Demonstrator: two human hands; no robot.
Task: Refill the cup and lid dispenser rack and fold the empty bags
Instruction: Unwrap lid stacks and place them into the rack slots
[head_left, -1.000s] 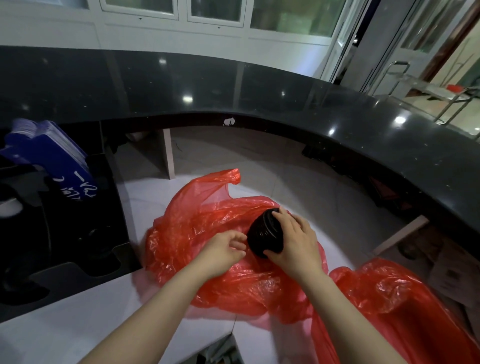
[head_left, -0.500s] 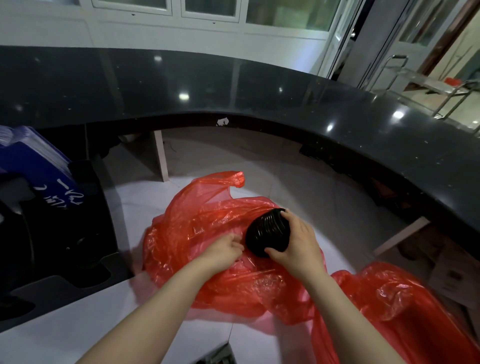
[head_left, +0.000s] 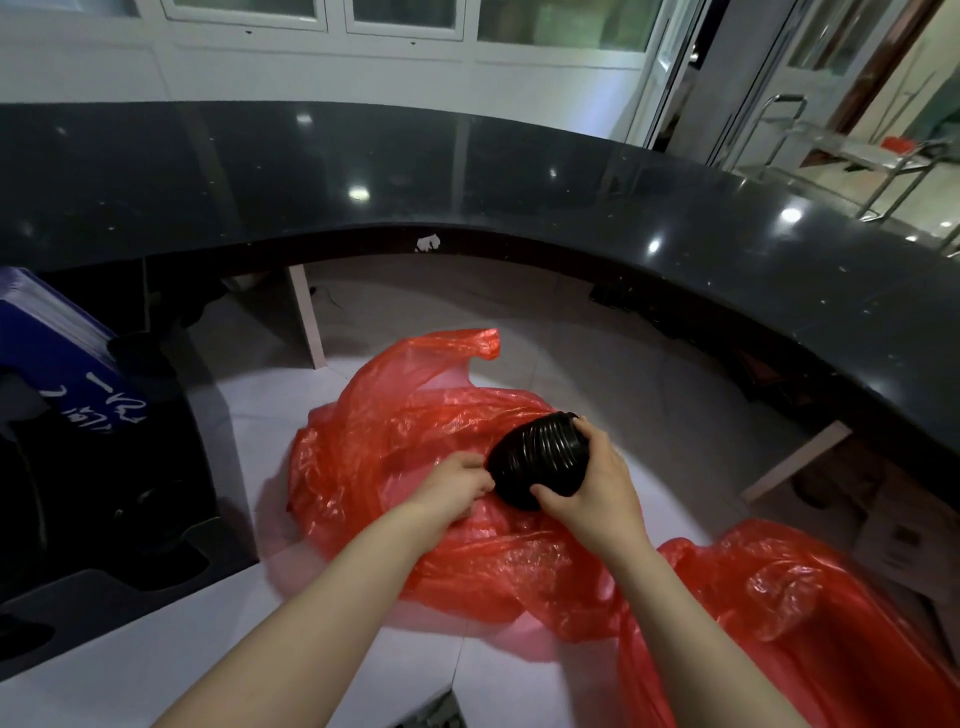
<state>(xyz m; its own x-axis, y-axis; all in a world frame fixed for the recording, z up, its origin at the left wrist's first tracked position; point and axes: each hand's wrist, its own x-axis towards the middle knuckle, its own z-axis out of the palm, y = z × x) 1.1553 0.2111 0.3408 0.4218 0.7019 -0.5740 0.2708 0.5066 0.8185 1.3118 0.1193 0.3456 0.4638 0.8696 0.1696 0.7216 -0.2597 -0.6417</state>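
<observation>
Lid stack (head_left: 540, 460), light, ribbed, likely slippery in film, is being gripped by right hand (head_left: 597, 499); left hand (head_left: 457, 486) is pinching red bag (head_left: 415, 431), thin, limp.

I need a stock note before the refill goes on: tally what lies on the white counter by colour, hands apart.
Red: 2, red bag under the hands and red bag at right
Black: 1, stack of black lids, held by the right hand; left hand at its end
Total: 3
</observation>
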